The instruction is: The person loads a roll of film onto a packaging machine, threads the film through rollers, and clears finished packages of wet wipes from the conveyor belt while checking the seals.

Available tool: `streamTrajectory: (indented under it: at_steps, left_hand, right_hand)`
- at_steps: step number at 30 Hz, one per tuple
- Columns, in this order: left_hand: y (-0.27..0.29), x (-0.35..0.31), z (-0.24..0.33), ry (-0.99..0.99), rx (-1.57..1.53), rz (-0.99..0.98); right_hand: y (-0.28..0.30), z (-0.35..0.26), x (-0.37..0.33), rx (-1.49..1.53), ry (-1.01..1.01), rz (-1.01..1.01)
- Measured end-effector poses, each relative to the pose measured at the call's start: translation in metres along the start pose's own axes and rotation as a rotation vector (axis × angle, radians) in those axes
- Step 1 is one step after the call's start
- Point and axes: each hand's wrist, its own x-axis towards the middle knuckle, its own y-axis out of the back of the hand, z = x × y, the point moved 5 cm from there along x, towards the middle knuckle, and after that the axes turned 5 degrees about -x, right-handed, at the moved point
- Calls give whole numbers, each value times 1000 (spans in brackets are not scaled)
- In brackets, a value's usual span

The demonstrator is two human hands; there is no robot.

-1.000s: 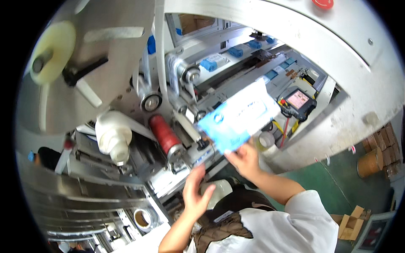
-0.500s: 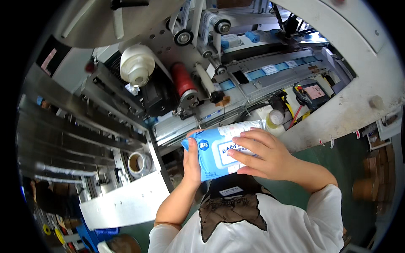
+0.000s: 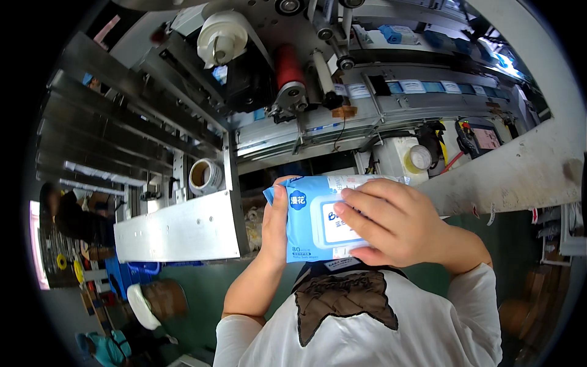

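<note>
Centrally, a blue-and-white packet (image 3: 310, 221) lies lengthwise left-to-right.
Left fingers (image 3: 279, 209) clamp its left end; right fingers (image 3: 365, 222), apart, cover its right.

The pack (image 3: 301, 223) is light blue with white areas, a darker blue flower-shaped mark and blue lettering on a white panel. The shirt (image 3: 434, 318) is white; its patch (image 3: 348, 303) is brown with a dark edge. The roller (image 3: 286, 66) is red, the spool (image 3: 215, 46) off-white. Blue and white alternate along the strip (image 3: 432, 87). The floor (image 3: 205, 284) is green, a co-worker's top (image 3: 110, 348) teal, the rod (image 3: 453, 162) red.
</note>
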Motion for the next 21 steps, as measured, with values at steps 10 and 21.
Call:
streamTrajectory:
  at_steps: [10,21]
  left_hand:
    - [19,-52,-1,45,-105,126]
    - [127,-85,53,-12,-370,59]
  right_hand:
    - [-24,22,31,865,-506,-92]
    - [-85,-59,134,736,-364,-132]
